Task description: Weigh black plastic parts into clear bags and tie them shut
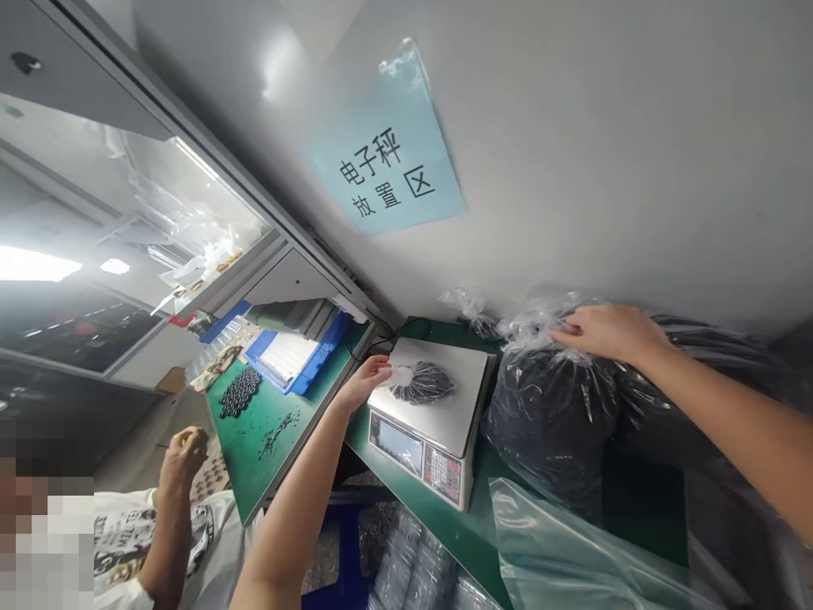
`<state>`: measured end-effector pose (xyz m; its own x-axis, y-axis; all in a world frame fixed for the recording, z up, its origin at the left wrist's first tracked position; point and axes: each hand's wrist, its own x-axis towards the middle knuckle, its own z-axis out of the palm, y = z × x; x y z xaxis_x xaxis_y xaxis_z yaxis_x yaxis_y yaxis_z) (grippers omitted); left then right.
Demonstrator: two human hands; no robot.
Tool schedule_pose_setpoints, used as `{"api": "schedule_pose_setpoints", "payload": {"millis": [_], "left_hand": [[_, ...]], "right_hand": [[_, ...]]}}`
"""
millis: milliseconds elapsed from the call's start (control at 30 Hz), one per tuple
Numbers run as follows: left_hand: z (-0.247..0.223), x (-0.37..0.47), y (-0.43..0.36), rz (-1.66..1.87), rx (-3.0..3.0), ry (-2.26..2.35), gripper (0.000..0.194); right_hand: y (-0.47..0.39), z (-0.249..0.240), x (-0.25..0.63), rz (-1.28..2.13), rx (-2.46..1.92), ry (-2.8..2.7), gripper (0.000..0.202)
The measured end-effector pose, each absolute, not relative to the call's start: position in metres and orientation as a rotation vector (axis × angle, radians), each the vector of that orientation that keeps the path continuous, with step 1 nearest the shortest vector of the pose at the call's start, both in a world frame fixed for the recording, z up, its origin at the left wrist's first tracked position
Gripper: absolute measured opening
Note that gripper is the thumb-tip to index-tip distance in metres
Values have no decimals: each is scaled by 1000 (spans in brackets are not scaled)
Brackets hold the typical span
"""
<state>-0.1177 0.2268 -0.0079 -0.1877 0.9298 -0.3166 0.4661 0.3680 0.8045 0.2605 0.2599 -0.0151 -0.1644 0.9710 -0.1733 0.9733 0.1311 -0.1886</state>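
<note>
A small clear plastic bag of thin dark pieces [424, 383] lies on the steel pan of an electronic scale [468, 364]. My left hand [365, 381] is closed on the bag's twisted end at the pan's left edge. To the right stands a large clear plastic bag [550, 415] packed with dark contents that I cannot make out. Its gathered top is pinched in my right hand [610, 332]. Behind the scale sits another small knotted bag [479, 315]. A flat clear plastic bag [559, 542] lies at the front of the green table.
A light blue sign [397, 161] hangs on the wall. To the left, a green bench [254, 462] bears a blue bin [298, 377], black rings [241, 391] and small dark bits [278, 434]. A co-worker's hand [184, 453] is beside it. A blue stool [349, 551] stands below.
</note>
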Motion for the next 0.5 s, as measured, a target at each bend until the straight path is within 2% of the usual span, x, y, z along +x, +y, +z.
{"api": "schedule_pose_setpoints", "payload": {"millis": [233,333,500], "left_hand": [[-41,-148,189,1113,930,1961,27],[-81,-150,150,1235,669,2081,27],[-157,-117,73,1230,276,2122,22]], "right_hand": [[259,-9,260,-430,2036,2276,37],[261,-8,259,-404,2037,2243,37],[265,-5,255,-396,2040,2108,41]]}}
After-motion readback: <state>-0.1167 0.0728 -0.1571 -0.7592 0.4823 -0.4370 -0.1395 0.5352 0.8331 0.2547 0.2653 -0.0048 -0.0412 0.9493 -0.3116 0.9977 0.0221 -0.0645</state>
